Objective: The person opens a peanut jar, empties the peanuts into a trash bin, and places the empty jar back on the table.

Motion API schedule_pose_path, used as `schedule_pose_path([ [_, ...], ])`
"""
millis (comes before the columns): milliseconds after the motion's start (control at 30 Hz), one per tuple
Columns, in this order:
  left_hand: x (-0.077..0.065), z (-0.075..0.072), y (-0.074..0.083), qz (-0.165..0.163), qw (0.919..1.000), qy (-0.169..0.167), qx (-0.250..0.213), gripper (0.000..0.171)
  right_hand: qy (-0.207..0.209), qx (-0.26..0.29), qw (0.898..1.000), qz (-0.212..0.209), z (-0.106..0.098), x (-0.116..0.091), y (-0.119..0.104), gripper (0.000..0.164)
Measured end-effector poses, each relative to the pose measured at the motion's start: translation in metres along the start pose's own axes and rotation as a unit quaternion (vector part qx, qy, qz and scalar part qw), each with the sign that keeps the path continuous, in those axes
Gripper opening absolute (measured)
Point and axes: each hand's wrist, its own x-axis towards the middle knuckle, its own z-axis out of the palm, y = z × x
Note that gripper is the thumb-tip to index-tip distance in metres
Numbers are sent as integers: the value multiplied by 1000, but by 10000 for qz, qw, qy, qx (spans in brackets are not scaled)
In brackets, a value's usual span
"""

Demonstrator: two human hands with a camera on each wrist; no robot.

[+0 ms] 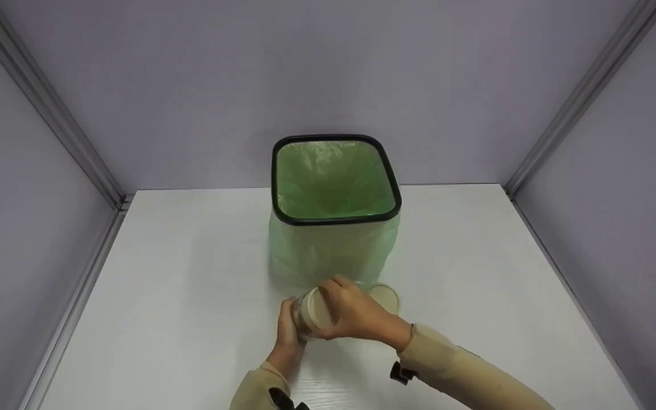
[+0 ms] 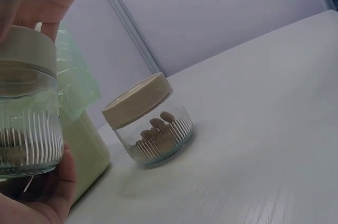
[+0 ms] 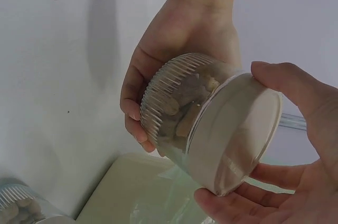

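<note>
A ribbed glass jar [image 3: 177,102] with a beige lid and brown lumpy pieces inside is held tilted above the table. My left hand [image 1: 288,333] cups the glass body from below and the side. Around the rim of the lid [image 3: 237,134], my right hand [image 1: 359,313] curls its thumb and fingers. The lid sits on the jar in all views. A second jar [image 2: 153,123] of the same kind, lidded and with brown pieces in it, stands on the table; my right hand partly covers it in the head view.
Just beyond the hands stands a pale bin [image 1: 333,245] with a black rim [image 1: 339,221] and a green bag lining it. The white table [image 1: 191,273] meets grey-lilac walls [image 1: 328,68] at the back and both sides.
</note>
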Motion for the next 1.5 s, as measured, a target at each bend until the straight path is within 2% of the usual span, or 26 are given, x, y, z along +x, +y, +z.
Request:
schedule_pose_path([
  [200, 0, 0, 0, 24, 10000, -53, 6, 37, -147, 30, 9998, -102, -2, 0, 2, 76],
  [367, 1, 0, 1, -42, 10000, -16, 43, 38, -205, 178, 9996, 102, -2, 0, 0, 82],
  [533, 1, -1, -1, -7, 10000, 82, -37, 39, -148, 543, 9967, 592, 0, 0, -3, 87],
  [733, -1, 0, -2, -22, 9996, 274, -25, 39, -255, 1290, 9807, 1449, 1, 3, -5, 79],
  [833, -1, 3, -3, -21, 9991, 428, 3, 39, -227, 1387, 9763, 1645, 2, 4, -6, 75],
  [1033, -1, 3, -6, -37, 9980, 611, 183, 40, -176, 1201, 9800, 1580, 3, 4, -7, 74],
  [1500, -1, 2, -4, -37, 9995, 311, -22, 37, -267, 687, 9932, 904, -3, 4, -5, 71],
])
